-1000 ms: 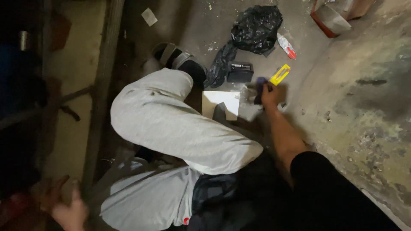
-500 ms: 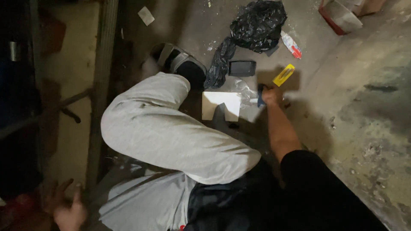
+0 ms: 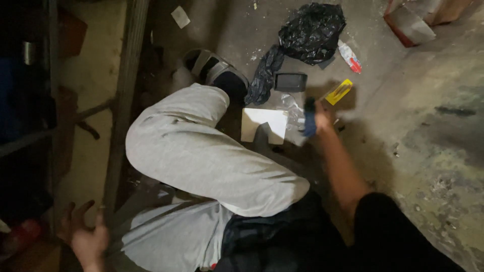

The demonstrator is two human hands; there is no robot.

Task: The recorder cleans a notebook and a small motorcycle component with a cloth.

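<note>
Seen from above, a person sits on a dirty concrete floor (image 3: 433,151) with one knee in grey trousers (image 3: 201,156) bent across the view. The right hand (image 3: 316,120) is closed around a small dark blue object (image 3: 309,118), too blurred to identify, just beside a white sheet of paper (image 3: 264,125) and crumpled clear plastic (image 3: 292,108). A moment ago this hand lay nearer the yellow packet (image 3: 339,92); it has since drawn back slightly toward the paper. The left hand (image 3: 85,236), at the lower left, is open with fingers spread, holding nothing, and now sits higher in view. A black plastic bag (image 3: 307,35) and a small dark box (image 3: 290,81) lie beyond.
</note>
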